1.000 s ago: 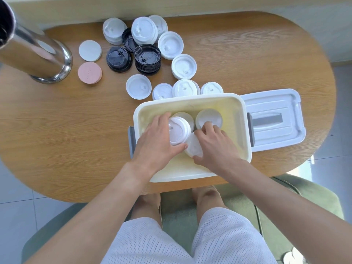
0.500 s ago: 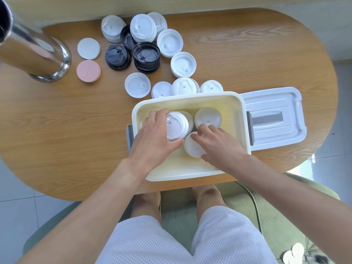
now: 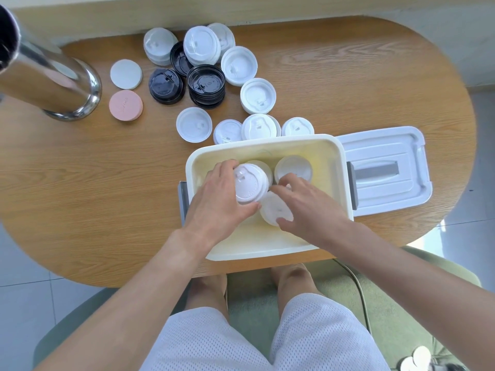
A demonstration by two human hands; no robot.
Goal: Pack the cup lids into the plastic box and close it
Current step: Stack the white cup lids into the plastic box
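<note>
A cream plastic box point(image 3: 270, 144) stands open at the table's near edge. My left hand point(image 3: 217, 202) grips a stack of white cup lids point(image 3: 250, 186) inside it. My right hand point(image 3: 308, 204) hovers with spread fingers over a second white lid stack point(image 3: 276, 208) at the box's middle, thumb near its front rim. A third white stack point(image 3: 293, 168) sits at the back of the box. The box's white cover point(image 3: 385, 170) lies flat to the right. Several white lids point(image 3: 258, 96) and black lids point(image 3: 206, 84) are spread on the table behind the box.
A shiny steel cylinder point(image 3: 48, 79) stands at the far left. A white disc point(image 3: 126, 74) and a pink disc point(image 3: 126, 105) lie beside it. The wooden table point(image 3: 80, 183) is oval; a green chair point(image 3: 401, 303) and my knees are below its near edge.
My right hand has lifted and opened off the middle lid stack, drawing slightly back and right. My left hand stays wrapped on its stack, which has tilted up a little.
</note>
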